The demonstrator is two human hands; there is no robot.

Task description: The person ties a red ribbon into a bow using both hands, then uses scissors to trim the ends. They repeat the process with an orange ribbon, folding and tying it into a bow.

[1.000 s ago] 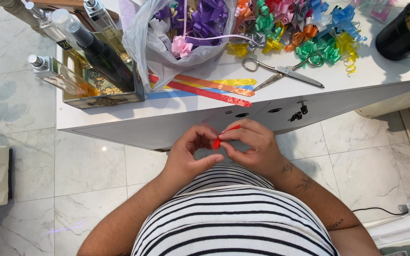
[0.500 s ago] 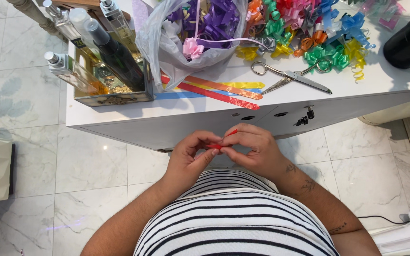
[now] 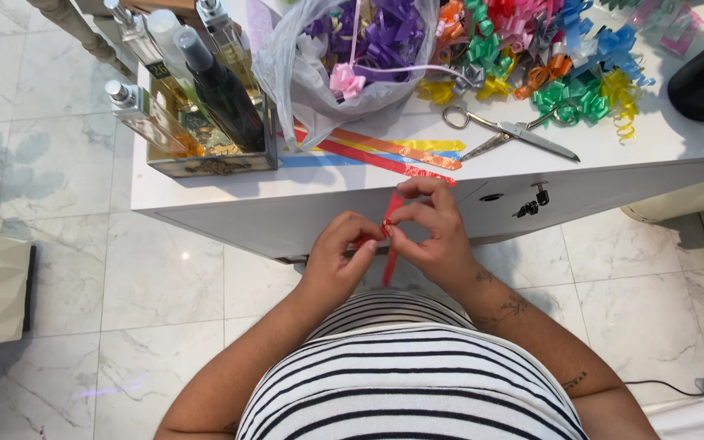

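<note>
Below the worktop's [image 3: 205, 195] front edge, both hands now hold a longer ribbon.
Left hand [image 3: 342, 259] and right hand [image 3: 432, 232] pinch the red ribbon [image 3: 390, 236] shut between fingertips.

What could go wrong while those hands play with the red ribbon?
The red ribbon is pinched only at the fingertips of the left hand and right hand, off the table over the floor, so it might slip and fall. The loose ribbon strips lie near the white table's edge and could slide off. The scissors lie with blades uncovered close by; a careless reach might meet the point.
</note>
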